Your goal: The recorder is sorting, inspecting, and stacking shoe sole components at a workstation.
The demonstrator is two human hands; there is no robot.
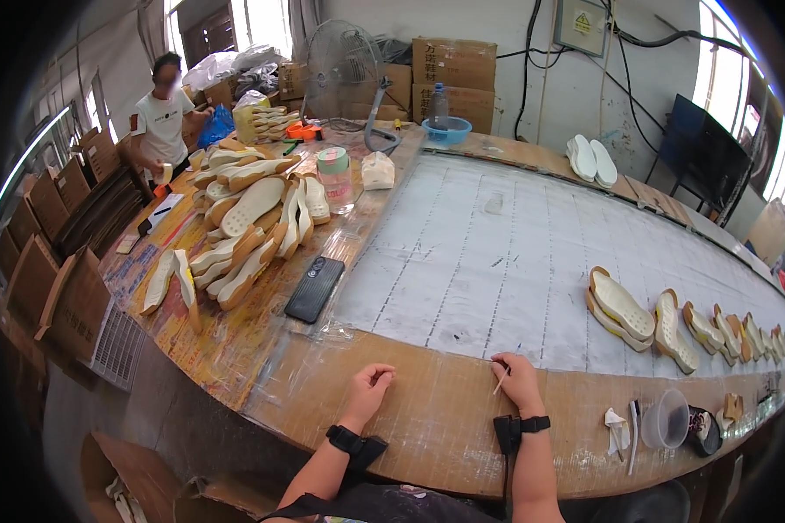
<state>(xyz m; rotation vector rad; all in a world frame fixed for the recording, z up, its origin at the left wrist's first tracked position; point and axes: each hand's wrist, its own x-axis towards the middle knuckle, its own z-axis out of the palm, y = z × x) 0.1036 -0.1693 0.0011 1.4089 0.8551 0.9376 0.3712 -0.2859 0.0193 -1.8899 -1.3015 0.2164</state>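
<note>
My left hand (371,394) rests near the front of the brown-covered table edge, its fingers curled in with nothing showing in them. To its right, my right hand (521,385) grips a thin pen-like stick (501,380), held at the border of the white marked sheet (445,253). Dark straps circle both wrists. Beyond my left hand a dark phone (315,289) lies flat. A row of cream shoe soles with tan edges, led by a large sole (621,307), runs off to the right along the sheet.
A heap of soles (255,207) covers the left table, beside a pink jar (335,179). A fan (344,74), blue basin (446,130) and white soles (591,160) stand farther back. Right front: a clear tub (665,418) and shoe (705,431). A person (164,122) stands far left.
</note>
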